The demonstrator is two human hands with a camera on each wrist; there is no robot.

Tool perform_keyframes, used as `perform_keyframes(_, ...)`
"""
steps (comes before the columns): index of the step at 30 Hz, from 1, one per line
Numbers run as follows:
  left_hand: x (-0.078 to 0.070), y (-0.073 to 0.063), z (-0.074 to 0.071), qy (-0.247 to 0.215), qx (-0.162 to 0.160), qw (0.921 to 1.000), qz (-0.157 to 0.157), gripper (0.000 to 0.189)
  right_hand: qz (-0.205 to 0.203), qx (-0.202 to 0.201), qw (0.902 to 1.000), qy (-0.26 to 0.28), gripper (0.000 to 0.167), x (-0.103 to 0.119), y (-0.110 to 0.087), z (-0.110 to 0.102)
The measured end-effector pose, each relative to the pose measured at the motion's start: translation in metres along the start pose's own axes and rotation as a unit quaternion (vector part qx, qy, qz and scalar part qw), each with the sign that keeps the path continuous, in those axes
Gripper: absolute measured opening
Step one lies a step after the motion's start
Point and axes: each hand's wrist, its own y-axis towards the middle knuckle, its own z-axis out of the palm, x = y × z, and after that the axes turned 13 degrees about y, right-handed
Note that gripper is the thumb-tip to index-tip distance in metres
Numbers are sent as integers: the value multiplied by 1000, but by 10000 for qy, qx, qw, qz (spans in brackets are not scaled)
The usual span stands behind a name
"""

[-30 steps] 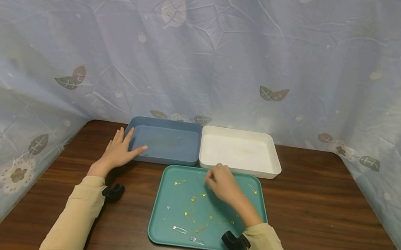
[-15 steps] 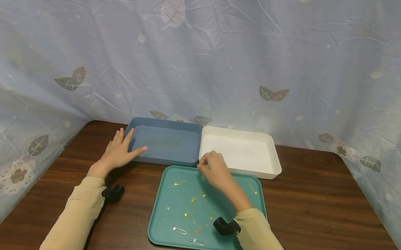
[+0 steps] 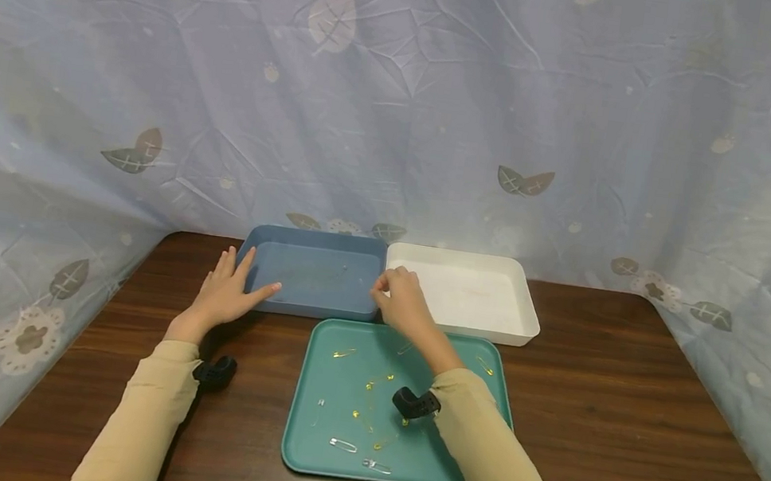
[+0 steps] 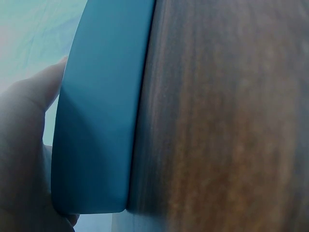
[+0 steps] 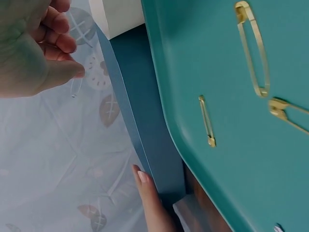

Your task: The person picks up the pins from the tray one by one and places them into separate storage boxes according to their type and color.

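Between thumb and fingertips, my right hand [image 3: 403, 300] pinches a small silver safety pin [image 5: 76, 88], whose end pokes out below the thumb in the right wrist view. That hand is over the line where the blue tray [image 3: 308, 311] and the white tray [image 3: 489, 335] meet. With fingers spread straight, my left hand [image 3: 223, 297] rests at the blue tray's left front corner. On the green tray [image 3: 301, 455] lie several gold safety pins [image 5: 206, 121] and a few silver safety pins [image 3: 343, 445], spread apart.
Behind both back trays hangs a patterned cloth [image 3: 401, 114], which also runs down the sides of the dark wooden table [image 3: 622, 430]. The green tray sits right in front of the two trays. My right forearm crosses above its right half.
My right hand has moved up and to the left, from above the green tray to the right end of the blue tray, with the safety pin. My left hand stays put.
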Motion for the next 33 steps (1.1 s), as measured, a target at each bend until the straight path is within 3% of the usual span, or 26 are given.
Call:
perform_keyframes(18, 0, -1, -2, -32, 47, 10000, -6, 101, 17, -491, 9987, -159, 14, -10, 55, 2)
perform_keyframes(33, 1, -1, -1, 6, 47, 10000, -4, 101, 286, -726, 9964, 319, 13, -12, 81, 4)
